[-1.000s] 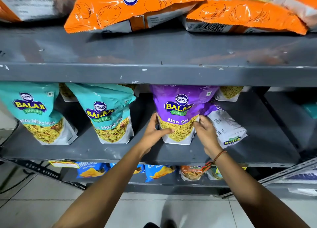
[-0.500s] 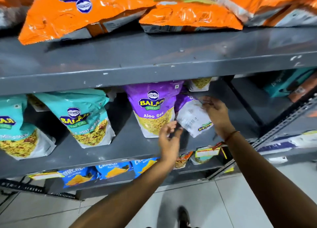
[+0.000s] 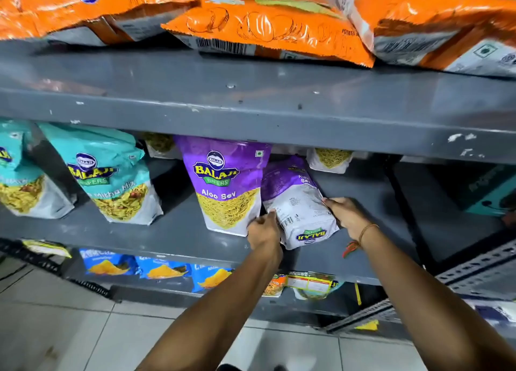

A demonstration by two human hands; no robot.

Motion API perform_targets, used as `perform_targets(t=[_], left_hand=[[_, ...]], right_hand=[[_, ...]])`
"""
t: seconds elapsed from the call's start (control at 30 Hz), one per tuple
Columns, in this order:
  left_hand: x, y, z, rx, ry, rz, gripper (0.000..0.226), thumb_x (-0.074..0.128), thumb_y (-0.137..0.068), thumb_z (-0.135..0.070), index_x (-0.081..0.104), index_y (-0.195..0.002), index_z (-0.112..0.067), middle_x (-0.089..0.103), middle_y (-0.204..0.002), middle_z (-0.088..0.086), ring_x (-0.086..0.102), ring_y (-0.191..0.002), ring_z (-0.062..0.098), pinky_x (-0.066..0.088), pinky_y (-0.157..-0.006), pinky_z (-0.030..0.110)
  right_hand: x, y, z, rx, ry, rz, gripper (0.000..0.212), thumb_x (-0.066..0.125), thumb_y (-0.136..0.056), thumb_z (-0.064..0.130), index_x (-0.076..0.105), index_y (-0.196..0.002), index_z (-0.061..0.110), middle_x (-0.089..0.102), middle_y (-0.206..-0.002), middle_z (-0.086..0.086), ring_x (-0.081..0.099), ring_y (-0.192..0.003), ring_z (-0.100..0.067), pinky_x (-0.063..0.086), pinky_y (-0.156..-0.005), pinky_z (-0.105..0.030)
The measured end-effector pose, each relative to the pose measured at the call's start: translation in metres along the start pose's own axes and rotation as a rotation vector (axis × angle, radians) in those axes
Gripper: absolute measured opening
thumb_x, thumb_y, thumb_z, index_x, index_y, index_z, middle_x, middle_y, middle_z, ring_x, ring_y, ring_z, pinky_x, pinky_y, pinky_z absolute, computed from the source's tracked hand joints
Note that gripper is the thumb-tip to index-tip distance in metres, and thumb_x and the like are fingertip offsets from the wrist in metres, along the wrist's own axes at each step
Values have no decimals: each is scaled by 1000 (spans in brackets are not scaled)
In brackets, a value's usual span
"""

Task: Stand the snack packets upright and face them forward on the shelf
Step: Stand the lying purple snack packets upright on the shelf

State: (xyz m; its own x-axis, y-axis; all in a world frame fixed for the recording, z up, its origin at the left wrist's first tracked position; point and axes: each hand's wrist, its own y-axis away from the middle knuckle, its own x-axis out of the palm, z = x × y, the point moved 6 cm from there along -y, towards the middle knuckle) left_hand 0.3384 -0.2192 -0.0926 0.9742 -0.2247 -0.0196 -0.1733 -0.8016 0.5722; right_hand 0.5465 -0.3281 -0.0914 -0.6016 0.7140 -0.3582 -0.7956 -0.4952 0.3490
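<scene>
A grey metal rack is filling the view, its top shelf carrying big orange packets that are lying flat with their barcodes showing. On the middle shelf the packets are standing: two teal mix packets, one facing forward left of centre and another being cut off by the left edge, both leaning a little. To their right a purple Aloo Sev packet is standing upright with its front facing out. Just beside it, touching its right side, a second purple packet is lying tilted with its printed back and barcode showing and its logo upside down at the near end, so it is neither upright nor facing forward.

Both hands are gripping this turned packet. The left hand is closing its fingers on the lower left edge, next to the base of the upright purple packet. The right hand is pressing against the right edge, with fingers wrapping the side; a thin thread band is sitting on that wrist. Behind, smaller pouches of yellow sev are peeking out under the upper shelf. On the lowest shelf, blue packets are lying in a row above the tiled floor.
</scene>
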Motion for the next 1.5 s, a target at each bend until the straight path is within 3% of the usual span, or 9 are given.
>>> perform_targets(t=[0.2,0.37,0.47,0.67,0.87,1.0,1.3,1.4,1.5], left_hand=[[-5,2,5,-13,32,-91,29,75,-76,-26,55,-58,-17,57,-60,-3,55,-63,22,44,-70,27],[7,4,13,39,99,-19,25,74,-80,-13,61,-59,-19,62,-58,-7,55,-57,11,45,-71,26],[21,13,3,140,135,76,28,70,-83,-5,63,-59,-17,59,-41,-14,55,-43,1,49,-56,18],[49,13,-43,501,138,241,12,65,-82,4,73,-89,-2,70,-60,-19,60,-63,-1,51,-68,22],[60,-6,-36,687,-111,330,15,63,-81,-10,74,-78,-19,71,-68,-24,64,-79,12,53,-81,37],[60,-9,-27,685,-182,318,13,62,-87,-9,75,-92,-5,76,-88,6,64,-80,10,52,-81,29],[69,9,-26,348,-49,594,32,44,-77,-11,73,-83,-24,74,-92,-5,66,-84,0,47,-84,24],[58,32,-14,321,35,531,32,39,-76,-15,70,-84,-17,73,-94,7,65,-79,7,50,-74,20],[51,58,19,326,12,631,38,38,-77,-22,73,-91,-17,73,-93,7,67,-90,18,49,-89,34]], right_hand=[[-7,-1,5,-63,-25,-7,10,62,-89,9,71,-85,10,63,-44,16,51,-40,6,40,-40,-9],[-28,25,13,-225,-27,-97,17,54,-90,2,71,-92,4,70,-88,-8,59,-62,7,45,-59,-11],[-51,39,22,-370,-88,-165,25,54,-89,-1,68,-81,19,68,-87,-6,59,-63,14,47,-73,-18],[-88,55,35,-457,-246,-279,27,61,-86,14,70,-76,38,72,-78,15,65,-78,-3,54,-82,-36],[-80,60,3,-401,-341,-270,19,57,-88,12,67,-83,27,72,-82,10,63,-85,-13,53,-86,-39],[-76,64,-13,-314,-366,-288,29,53,-93,7,66,-79,29,73,-79,12,65,-79,-7,54,-83,-35],[-50,110,-12,-430,-207,-465,21,66,-77,33,51,-92,36,60,-88,6,61,-79,-16,56,-72,-52],[-9,121,-18,-427,-134,-267,50,79,-70,31,47,-108,35,49,-112,2,58,-102,-21,53,-81,-23],[5,126,-27,-369,-129,-329,82,80,-57,51,38,-124,26,35,-118,5,45,-120,-19,45,-101,-35]])
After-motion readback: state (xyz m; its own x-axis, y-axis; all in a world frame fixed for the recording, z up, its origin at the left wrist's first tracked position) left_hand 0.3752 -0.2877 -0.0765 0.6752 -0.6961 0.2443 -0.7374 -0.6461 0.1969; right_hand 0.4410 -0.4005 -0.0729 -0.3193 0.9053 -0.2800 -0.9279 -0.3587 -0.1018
